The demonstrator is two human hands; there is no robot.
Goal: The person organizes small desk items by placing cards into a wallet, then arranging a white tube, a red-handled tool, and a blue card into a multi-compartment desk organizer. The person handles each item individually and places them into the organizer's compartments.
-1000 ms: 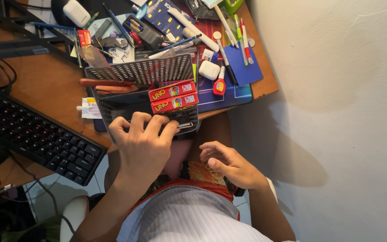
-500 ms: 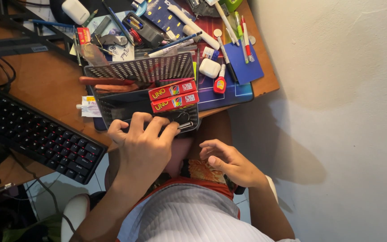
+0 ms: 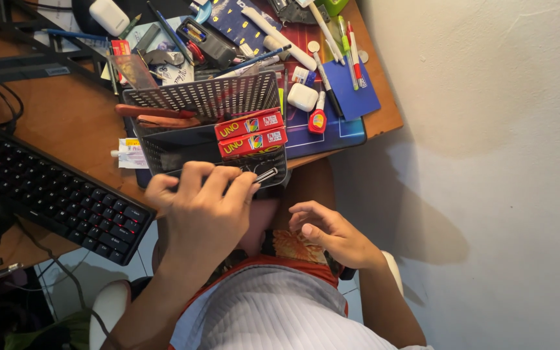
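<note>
Overhead, the view drops onto a brown wooden bench (image 3: 66, 123) whose right edge stops short of a plain white plastered wall (image 3: 487, 162). A black mesh basket (image 3: 202, 97) stands at the near edge of the bench, on a blue mat (image 3: 332, 133). Two red card boxes (image 3: 249, 133) lie across the basket's right part, one just beside the other, and a reddish-brown tool handle (image 3: 153, 115) lies along its left side. The left hand (image 3: 205, 204) is curled over the basket's near rim, fingers bent together on a thin metal piece (image 3: 264, 175) that pokes out to the right; how tightly it is gripped cannot be told. The right hand (image 3: 332, 233) rests lower, over the lap, fingers loosely bent and holding nothing, well apart from the basket. To the left a black keyboard (image 3: 46, 194) runs slantwise along the bench. Beyond the basket lies a clutter of pens, markers and small cases; a white rounded case (image 3: 303, 97) and a blue notepad (image 3: 351, 87) sit to the far right on the mat. Pale floor tiles (image 3: 72, 272) show below the keyboard.
</note>
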